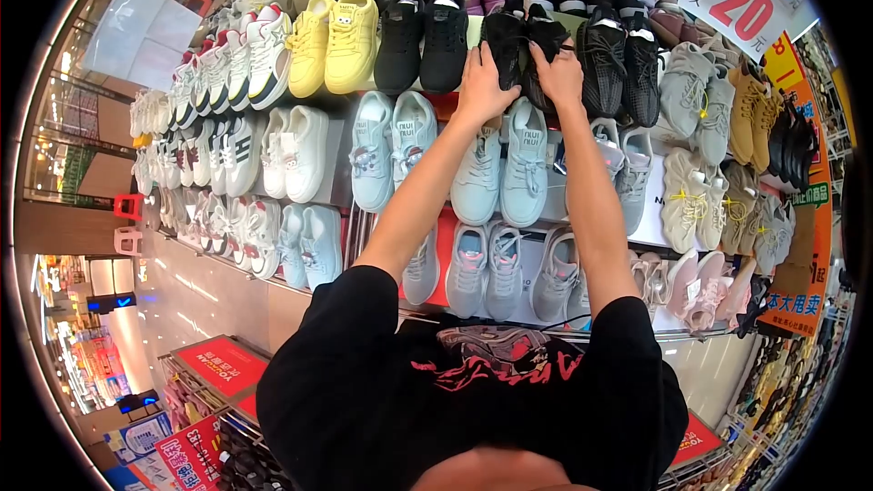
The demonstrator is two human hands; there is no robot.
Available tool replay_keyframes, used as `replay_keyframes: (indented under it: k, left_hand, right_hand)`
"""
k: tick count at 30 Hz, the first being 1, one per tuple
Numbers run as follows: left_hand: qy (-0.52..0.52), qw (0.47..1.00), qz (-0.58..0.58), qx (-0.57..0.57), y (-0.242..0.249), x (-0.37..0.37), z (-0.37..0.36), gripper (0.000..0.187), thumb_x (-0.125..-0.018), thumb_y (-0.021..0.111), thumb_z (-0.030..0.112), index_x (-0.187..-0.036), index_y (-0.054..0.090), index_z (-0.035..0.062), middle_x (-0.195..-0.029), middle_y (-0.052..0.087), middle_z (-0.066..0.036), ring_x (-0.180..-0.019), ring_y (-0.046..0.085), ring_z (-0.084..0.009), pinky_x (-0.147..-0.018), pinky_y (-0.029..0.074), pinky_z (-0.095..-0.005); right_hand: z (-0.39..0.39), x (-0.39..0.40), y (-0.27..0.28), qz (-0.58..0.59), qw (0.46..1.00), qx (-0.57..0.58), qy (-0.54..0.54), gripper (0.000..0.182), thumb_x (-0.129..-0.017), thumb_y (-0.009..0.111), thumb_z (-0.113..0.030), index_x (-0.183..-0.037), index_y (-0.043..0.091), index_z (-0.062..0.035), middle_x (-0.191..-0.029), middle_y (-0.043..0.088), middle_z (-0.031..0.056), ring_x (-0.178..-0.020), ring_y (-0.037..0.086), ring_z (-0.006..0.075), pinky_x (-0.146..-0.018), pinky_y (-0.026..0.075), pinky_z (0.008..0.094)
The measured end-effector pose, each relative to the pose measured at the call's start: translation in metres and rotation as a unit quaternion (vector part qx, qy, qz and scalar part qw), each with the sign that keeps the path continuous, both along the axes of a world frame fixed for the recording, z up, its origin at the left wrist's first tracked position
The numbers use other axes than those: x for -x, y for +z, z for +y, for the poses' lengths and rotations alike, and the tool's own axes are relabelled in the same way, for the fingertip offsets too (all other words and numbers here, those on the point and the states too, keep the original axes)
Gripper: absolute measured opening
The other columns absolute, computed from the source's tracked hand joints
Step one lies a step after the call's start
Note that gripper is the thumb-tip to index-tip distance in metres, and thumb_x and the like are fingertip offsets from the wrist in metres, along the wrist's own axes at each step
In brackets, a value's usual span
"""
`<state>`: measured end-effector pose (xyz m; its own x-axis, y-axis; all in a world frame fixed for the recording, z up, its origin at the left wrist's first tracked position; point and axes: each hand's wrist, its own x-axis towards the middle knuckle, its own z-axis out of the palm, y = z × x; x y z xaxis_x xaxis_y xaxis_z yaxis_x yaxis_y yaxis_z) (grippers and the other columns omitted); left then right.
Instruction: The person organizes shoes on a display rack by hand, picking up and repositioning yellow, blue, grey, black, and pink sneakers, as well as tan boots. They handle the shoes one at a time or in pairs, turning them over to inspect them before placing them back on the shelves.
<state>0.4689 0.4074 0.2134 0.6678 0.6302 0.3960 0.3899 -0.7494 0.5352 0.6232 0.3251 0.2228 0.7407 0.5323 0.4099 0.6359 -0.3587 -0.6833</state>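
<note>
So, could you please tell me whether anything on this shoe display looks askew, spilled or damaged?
Nothing clearly stands out: pairs such as the yellow sneakers sit side by side in rows, with no spill or damage visible. The left hand and right hand are on a black pair, whose alignment they partly hide.

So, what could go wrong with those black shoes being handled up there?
Two things, perhaps. The left hand and right hand are on black shoes packed closely beside a patterned black pair, so a sideways nudge might push those out of line. Also, pale blue shoes stand just below the hands in this view; a dropped shoe could land on them and knock one over.
</note>
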Motion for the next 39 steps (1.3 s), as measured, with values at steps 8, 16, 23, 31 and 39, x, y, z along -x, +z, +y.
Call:
replay_keyframes:
  k: [8,16,23,31,39]
  left_hand:
    - [0.023,0.999,0.028,-0.002,0.001,0.004,-0.01,0.11,-0.074,0.081,0.041,-0.152,0.023,-0.0109,-0.154,0.033,-0.032,-0.146,0.031,-0.0425,-0.12,0.03,-0.0418]
    - [0.066,0.996,-0.023,-0.047,0.04,0.004,-0.05,0.098,-0.081,0.075,0.027,-0.153,0.021,-0.0106,-0.147,0.036,-0.036,-0.144,0.03,-0.0468,-0.12,0.027,-0.0462]
    - [-0.166,0.984,-0.033,0.06,0.031,-0.082,-0.137,0.099,-0.077,0.078,0.026,-0.151,0.024,-0.0107,-0.148,0.028,-0.04,-0.139,0.03,-0.0541,-0.117,0.03,-0.0512]
    - [-0.12,0.987,-0.072,0.084,-0.002,-0.119,-0.156,0.078,-0.08,0.073,0.007,-0.147,0.036,-0.0035,-0.15,0.023,-0.044,-0.141,0.019,-0.0627,-0.119,0.024,-0.0571]
    - [-0.173,0.971,-0.122,0.112,0.009,-0.081,-0.147,0.069,-0.078,0.078,0.013,-0.139,0.049,0.0002,-0.148,0.039,-0.03,-0.139,0.035,-0.0488,-0.115,0.035,-0.0473]
  right_hand:
    - [-0.002,0.006,0.003,0.018,0.997,0.064,-0.027,0.087,-0.087,0.063,-0.062,-0.136,0.048,0.0085,-0.126,0.061,0.03,-0.115,0.061,0.0448,-0.099,0.05,0.0468]
    - [-0.097,-0.014,0.027,-0.091,0.977,-0.191,-0.003,0.043,-0.084,0.072,-0.029,-0.117,0.064,-0.0027,-0.122,0.066,0.0172,-0.114,0.061,0.0381,-0.101,0.046,0.0436]
    - [-0.18,-0.066,-0.01,-0.195,0.964,0.016,-0.179,0.061,-0.073,0.079,-0.038,-0.123,0.062,-0.0066,-0.12,0.063,0.0149,-0.121,0.052,0.0361,-0.102,0.042,0.0474]
    - [-0.179,-0.06,-0.021,-0.159,0.977,-0.078,-0.117,0.053,-0.075,0.082,-0.023,-0.119,0.061,-0.0029,-0.11,0.061,0.0162,-0.112,0.054,0.0366,-0.097,0.044,0.0467]
    - [-0.18,-0.058,-0.023,-0.192,0.972,-0.073,-0.115,0.035,-0.078,0.078,-0.02,-0.105,0.064,-0.0033,-0.099,0.06,0.0144,-0.1,0.056,0.0362,-0.089,0.046,0.0451]
